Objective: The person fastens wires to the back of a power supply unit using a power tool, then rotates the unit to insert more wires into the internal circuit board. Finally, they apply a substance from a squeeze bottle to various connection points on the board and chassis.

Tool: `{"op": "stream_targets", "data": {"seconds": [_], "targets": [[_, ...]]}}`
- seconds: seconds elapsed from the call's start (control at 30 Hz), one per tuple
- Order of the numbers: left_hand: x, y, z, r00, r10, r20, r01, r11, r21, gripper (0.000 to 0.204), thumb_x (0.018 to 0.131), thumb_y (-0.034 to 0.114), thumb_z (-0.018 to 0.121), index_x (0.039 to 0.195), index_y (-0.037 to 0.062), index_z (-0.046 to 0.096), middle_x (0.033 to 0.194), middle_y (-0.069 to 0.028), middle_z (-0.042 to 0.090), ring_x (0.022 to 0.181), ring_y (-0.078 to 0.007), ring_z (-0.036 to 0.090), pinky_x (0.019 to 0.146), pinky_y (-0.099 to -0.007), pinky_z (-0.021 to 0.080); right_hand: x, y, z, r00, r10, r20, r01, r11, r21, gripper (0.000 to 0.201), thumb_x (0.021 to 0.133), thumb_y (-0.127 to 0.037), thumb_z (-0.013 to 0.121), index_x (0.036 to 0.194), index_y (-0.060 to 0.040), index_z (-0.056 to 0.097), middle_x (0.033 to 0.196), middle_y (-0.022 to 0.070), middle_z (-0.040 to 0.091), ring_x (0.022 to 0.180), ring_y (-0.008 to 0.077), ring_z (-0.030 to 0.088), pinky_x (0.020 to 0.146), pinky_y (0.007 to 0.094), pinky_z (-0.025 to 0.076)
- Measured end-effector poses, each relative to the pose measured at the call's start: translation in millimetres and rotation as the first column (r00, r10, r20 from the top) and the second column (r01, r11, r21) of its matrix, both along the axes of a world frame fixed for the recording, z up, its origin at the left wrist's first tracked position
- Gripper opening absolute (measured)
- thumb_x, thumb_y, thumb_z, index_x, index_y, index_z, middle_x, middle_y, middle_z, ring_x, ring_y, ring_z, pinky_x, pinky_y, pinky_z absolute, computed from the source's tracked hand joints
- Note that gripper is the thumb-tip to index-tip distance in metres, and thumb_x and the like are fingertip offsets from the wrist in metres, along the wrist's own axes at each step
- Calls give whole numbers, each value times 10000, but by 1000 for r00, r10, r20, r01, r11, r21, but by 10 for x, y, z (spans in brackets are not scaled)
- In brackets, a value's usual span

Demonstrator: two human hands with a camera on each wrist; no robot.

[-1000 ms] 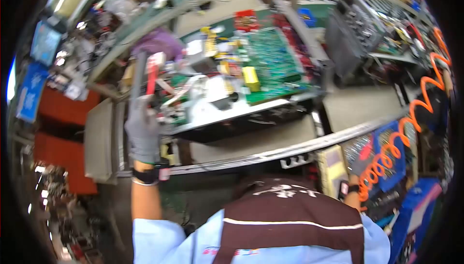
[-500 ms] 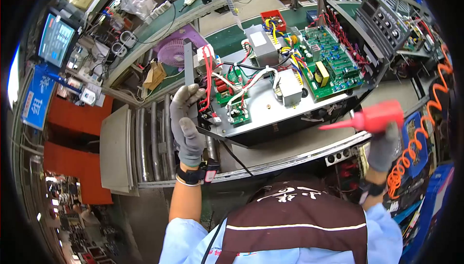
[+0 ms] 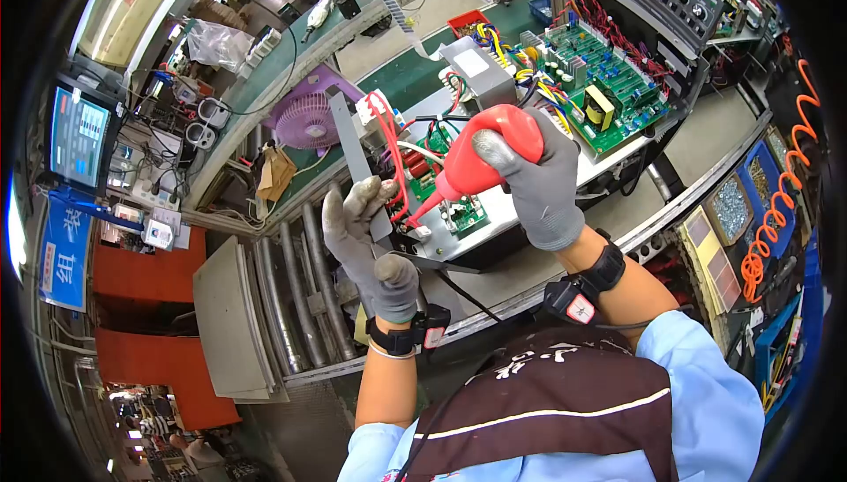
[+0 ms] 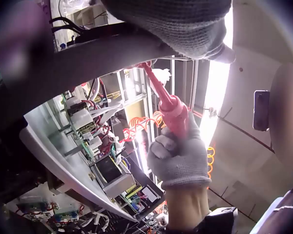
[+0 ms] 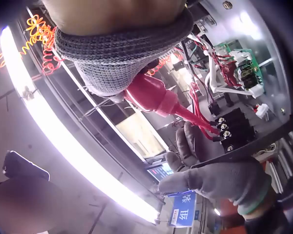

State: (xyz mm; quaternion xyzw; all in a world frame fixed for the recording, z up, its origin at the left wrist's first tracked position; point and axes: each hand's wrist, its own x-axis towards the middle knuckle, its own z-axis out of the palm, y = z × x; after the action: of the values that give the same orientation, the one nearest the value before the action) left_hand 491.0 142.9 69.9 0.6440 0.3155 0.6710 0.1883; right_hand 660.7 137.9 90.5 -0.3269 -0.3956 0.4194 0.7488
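Observation:
My right hand, in a grey glove, grips a red squeeze bottle with a long tapered nozzle. The nozzle points down and left. In the right wrist view its tip is right at a black terminal block with metal screws, where red wires run in. My gloved left hand is at the grey upright panel on the chassis's left end. Its fingers reach over the panel's edge beside the red wires, and the thumb stands apart. Behind the bottle lies the open metal chassis.
A large green circuit board and a grey boxed component sit in the chassis. Steel rollers lie left of it. Blue parts bins and an orange coiled hose are on the right. A purple fan stands behind.
My right hand has brought the red bottle from the right side across to the terminal block. My left hand stays by the panel. The head view has shifted.

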Motion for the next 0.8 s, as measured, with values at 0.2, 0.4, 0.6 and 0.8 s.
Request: {"op": "stream_targets", "data": {"seconds": [0.2,0.4,0.6,0.8], "targets": [[-7,11,-14,1000,-8,18,7,999,40,1069,698,771,485,1376,-14,225,1124,-215,546,988,-290,599,894,-401,487,-89,44,-73,997,-62,35,62,998,6,239,782,-135,738,961,-16,631,885,33,630,786,64,565,715,236,485],[22,-29,37,999,42,-26,-42,999,14,1087,686,787,463,1384,-8,210,1123,-219,545,983,-287,601,892,-403,491,-120,40,12,993,-85,82,77,992,99,237,772,-119,741,957,-5,648,849,36,646,759,73,592,689,252,505],[28,-28,49,998,41,-37,-39,999,34,1105,673,792,463,1389,-7,198,1131,-221,537,989,-291,596,903,-401,484,-7,-35,20,860,-239,451,84,938,337,207,743,-90,753,907,-10,656,773,48,658,678,75,581,649,244,498],[0,-18,39,997,29,-67,-25,998,49,1115,667,794,470,1398,2,184,1132,-223,532,1000,-299,590,906,-400,477,-126,23,8,949,-220,226,163,955,246,216,753,-88,746,922,-1,644,780,58,654,692,72,580,639,245,494]]}}
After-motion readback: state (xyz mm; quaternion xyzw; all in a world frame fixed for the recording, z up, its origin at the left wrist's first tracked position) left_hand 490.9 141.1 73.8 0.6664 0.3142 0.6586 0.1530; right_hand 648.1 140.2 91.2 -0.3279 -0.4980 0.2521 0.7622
